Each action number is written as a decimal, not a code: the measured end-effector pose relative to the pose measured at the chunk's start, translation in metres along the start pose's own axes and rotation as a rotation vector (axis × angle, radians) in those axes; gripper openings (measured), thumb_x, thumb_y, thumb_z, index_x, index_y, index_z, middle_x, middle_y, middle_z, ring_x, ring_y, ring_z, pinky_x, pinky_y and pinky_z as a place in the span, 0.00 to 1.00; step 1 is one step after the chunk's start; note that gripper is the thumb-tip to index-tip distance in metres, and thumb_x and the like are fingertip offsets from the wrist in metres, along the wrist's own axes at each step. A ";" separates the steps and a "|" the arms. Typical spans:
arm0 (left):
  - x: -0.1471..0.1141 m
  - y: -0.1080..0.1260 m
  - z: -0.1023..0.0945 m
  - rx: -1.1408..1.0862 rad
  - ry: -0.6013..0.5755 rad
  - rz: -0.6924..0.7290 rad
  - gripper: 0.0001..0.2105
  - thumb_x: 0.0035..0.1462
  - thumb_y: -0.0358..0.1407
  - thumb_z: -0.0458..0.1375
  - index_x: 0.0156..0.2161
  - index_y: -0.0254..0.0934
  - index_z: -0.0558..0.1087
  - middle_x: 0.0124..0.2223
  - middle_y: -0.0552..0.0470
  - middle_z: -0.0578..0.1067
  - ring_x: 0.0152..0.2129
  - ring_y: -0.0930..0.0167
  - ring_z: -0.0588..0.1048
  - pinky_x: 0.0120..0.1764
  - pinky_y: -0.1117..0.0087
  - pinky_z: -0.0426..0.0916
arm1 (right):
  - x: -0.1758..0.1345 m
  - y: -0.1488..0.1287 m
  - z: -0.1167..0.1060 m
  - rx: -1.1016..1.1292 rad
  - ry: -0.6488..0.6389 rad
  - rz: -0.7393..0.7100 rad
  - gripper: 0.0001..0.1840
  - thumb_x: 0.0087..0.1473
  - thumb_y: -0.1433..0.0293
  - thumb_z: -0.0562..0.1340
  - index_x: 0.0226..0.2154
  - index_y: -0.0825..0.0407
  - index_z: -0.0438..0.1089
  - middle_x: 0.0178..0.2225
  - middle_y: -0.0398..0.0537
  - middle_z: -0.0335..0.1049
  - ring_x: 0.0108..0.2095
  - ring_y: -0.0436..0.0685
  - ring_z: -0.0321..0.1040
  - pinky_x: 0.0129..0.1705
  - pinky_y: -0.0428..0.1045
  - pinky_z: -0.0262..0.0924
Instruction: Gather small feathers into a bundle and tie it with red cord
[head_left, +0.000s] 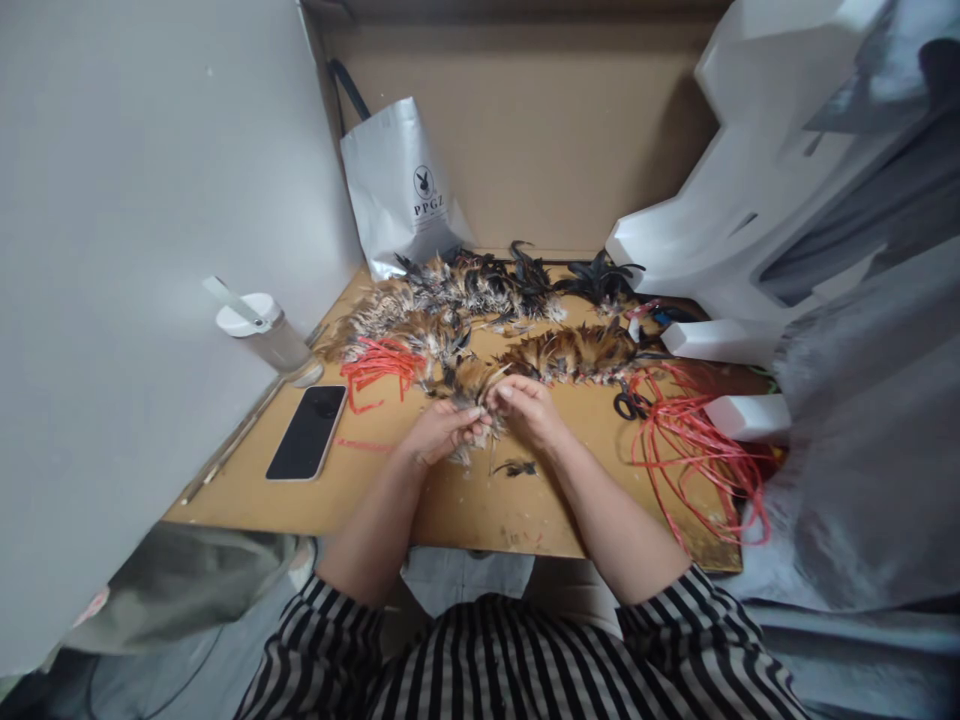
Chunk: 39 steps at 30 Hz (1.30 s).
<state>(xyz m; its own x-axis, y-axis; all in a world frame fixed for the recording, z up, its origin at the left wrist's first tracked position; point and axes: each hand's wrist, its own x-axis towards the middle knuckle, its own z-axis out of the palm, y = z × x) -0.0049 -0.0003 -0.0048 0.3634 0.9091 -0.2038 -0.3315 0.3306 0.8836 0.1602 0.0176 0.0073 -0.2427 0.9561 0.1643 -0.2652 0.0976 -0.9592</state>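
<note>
My left hand (pixel 448 428) and my right hand (pixel 529 405) meet over the middle of the table, fingers pinched together. Between them is a small bunch of brown feathers (pixel 474 378), with fluffy grey ends hanging below the left fingers. A row of golden-brown feather bundles (pixel 574 352) lies just beyond my right hand. Farther back are heaps of black, brown and speckled feathers (pixel 472 285). A small dark feather tuft (pixel 516 468) rests on the table below my hands. Short red plastic strips (pixel 382 362) lie left of the bunch.
A phone (pixel 307 432) lies on the left of the table (pixel 510 520), near a lidded cup (pixel 266 335). Behind stands a silver bag (pixel 397 190). At right are black-handled scissors (pixel 630 403), a tangle of red plastic strands (pixel 697 450) and white foam pieces (pixel 750 415).
</note>
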 end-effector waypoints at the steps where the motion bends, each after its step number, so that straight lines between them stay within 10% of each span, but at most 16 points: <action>1: 0.000 0.001 0.001 0.004 0.047 0.040 0.12 0.41 0.36 0.65 0.30 0.28 0.75 0.28 0.47 0.76 0.19 0.80 0.69 0.22 0.80 0.62 | 0.001 -0.001 -0.001 -0.004 0.110 -0.059 0.13 0.43 0.59 0.63 0.26 0.53 0.70 0.26 0.44 0.69 0.26 0.49 0.62 0.29 0.46 0.56; 5: 0.000 0.007 0.004 0.027 0.208 0.177 0.12 0.41 0.38 0.64 0.29 0.28 0.75 0.25 0.49 0.75 0.17 0.80 0.68 0.21 0.80 0.61 | 0.003 -0.003 -0.002 -0.106 0.391 -0.136 0.11 0.42 0.61 0.65 0.24 0.53 0.70 0.23 0.42 0.67 0.24 0.48 0.59 0.28 0.45 0.54; 19: -0.001 0.003 0.009 0.105 0.078 0.164 0.13 0.41 0.39 0.64 0.28 0.29 0.74 0.22 0.50 0.73 0.17 0.78 0.69 0.22 0.77 0.62 | 0.001 0.007 0.009 0.174 0.000 0.248 0.13 0.36 0.63 0.69 0.23 0.55 0.70 0.19 0.42 0.68 0.19 0.45 0.59 0.23 0.43 0.50; 39: 0.004 -0.003 0.005 0.088 0.086 0.070 0.15 0.39 0.40 0.65 0.30 0.28 0.73 0.26 0.48 0.75 0.16 0.79 0.69 0.19 0.79 0.61 | -0.001 0.006 0.016 0.040 0.178 0.113 0.16 0.31 0.62 0.70 0.22 0.53 0.68 0.19 0.40 0.67 0.19 0.46 0.59 0.23 0.44 0.53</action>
<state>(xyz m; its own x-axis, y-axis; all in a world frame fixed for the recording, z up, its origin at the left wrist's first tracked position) 0.0017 0.0012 -0.0066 0.2650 0.9487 -0.1727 -0.2744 0.2459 0.9296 0.1442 0.0132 0.0050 -0.1055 0.9944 0.0100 -0.2833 -0.0205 -0.9588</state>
